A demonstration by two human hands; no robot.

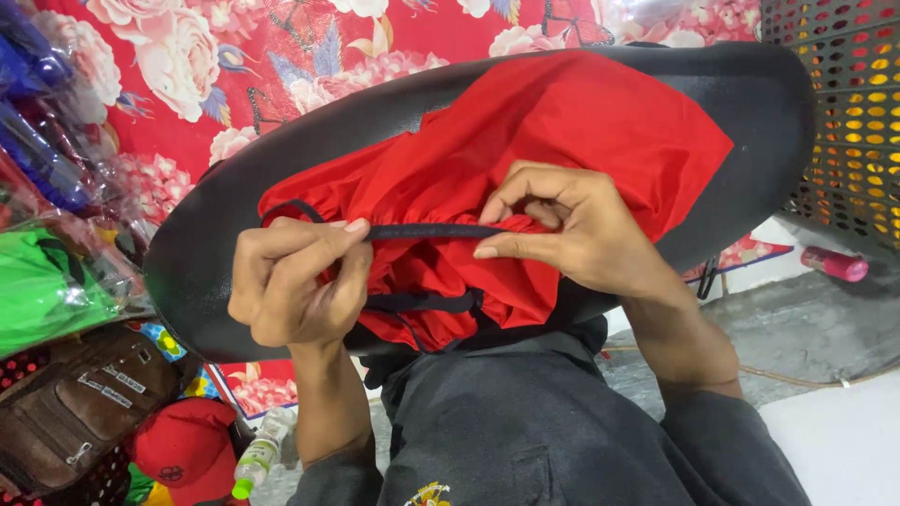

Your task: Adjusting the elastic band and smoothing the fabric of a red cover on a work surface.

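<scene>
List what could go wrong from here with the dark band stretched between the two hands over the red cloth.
1. The dark band is pulled taut between the left hand and right hand; it might slip from the pinching fingers and snap back.
2. The gathered red cloth could bunch unevenly under the band.
3. The black oval board sits tilted on the lap and may shift.

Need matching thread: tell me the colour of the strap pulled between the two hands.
Black, or very dark navy: the strap stretches across the red fabric between the left hand and right hand. Head view.
</scene>
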